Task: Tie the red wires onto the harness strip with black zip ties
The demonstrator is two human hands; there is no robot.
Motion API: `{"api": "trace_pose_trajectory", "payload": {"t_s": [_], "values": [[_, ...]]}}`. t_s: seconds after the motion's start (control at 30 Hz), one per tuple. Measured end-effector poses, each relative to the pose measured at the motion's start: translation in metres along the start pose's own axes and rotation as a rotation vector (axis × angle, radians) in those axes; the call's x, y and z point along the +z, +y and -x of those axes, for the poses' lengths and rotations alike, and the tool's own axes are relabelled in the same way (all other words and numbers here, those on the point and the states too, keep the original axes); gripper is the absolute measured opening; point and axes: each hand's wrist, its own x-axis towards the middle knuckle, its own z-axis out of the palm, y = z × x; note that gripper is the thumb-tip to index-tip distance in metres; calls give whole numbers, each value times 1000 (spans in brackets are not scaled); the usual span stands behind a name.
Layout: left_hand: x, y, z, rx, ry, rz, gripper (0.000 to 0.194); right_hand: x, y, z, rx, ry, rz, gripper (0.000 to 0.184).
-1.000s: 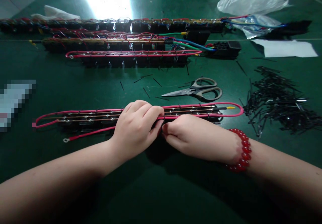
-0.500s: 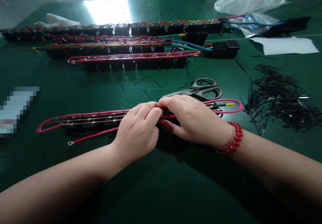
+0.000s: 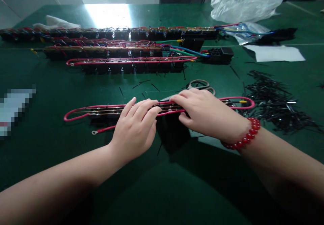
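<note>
A black terminal strip [image 3: 101, 113] with metal bars and a looped red cable [image 3: 76, 117] lies across the green table in front of me. One cable end carries a ring lug [image 3: 94, 132]; at the right end shows a yellow-tipped lead [image 3: 242, 102]. My left hand [image 3: 135, 125] rests over the middle of the strip, fingers spread and its thumb partly hidden. To its right, my right hand [image 3: 202, 112] is closed around the strip, thumb on the near side and fingers on the far side. Scissors [image 3: 199, 84] lie just behind, partly covered by that hand.
Black cable ties [image 3: 275, 100] form a loose pile at right, with several scattered singly. Farther back lie similar wired strips [image 3: 131, 61], a white sheet [image 3: 279, 53] and clear plastic bags [image 3: 248, 4]. A pixelated patch [image 3: 16, 110] sits at left.
The strip with its red cable has shifted to the right and turned slightly. My hands, which met at its middle, have moved apart, and the left fingers have spread.
</note>
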Motion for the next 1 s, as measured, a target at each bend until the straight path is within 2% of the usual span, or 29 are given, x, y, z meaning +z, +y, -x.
{"api": "trace_pose_trajectory", "payload": {"t_s": [0.13, 0.2, 0.27, 0.43, 0.6, 0.73, 1.0], "values": [[3, -1, 0, -46, -58, -50, 38, 1, 10, -2, -126, 141, -217, 47], [5, -3, 0, -69, -68, -86, 41, 6, 11, -6, -164, 172, -280, 43], [7, -5, -1, -75, -76, -118, 41, 13, 11, -10, -181, 162, -274, 37], [7, -8, -3, -40, -94, -160, 39, 22, 15, -15, -200, 133, -356, 39], [8, -9, -2, -19, -103, -184, 43, 19, 17, -14, -234, 111, -429, 38], [8, -10, 0, -24, -139, -182, 50, 17, 17, -14, -206, 85, -473, 40], [5, -10, -2, -32, -145, -171, 46, 15, 17, -15, -193, 58, -521, 39]]}}
